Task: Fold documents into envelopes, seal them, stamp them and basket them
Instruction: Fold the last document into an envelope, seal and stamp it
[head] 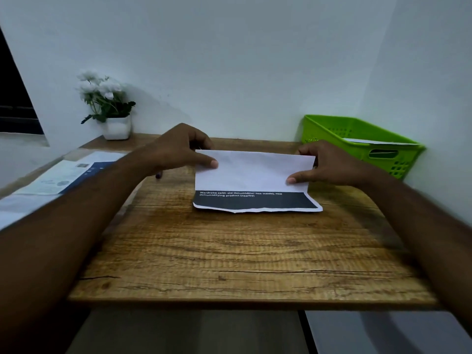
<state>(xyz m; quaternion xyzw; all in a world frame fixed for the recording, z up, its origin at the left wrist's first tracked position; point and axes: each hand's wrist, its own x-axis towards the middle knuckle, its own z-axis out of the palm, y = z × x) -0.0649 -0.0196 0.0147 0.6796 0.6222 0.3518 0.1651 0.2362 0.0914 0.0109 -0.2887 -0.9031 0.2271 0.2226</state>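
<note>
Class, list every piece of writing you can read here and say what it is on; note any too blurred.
"Wardrobe (with old dehumidifier box inside), new dehumidifying product (nearby)": white print on the dark band of the document.
Papers at left: print too blurred to read.
Basket: no writing visible.

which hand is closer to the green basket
Right. The right hand pinches the right edge of the folded document, just beside the green basket; the left hand holds its left edge, farther away.
</note>
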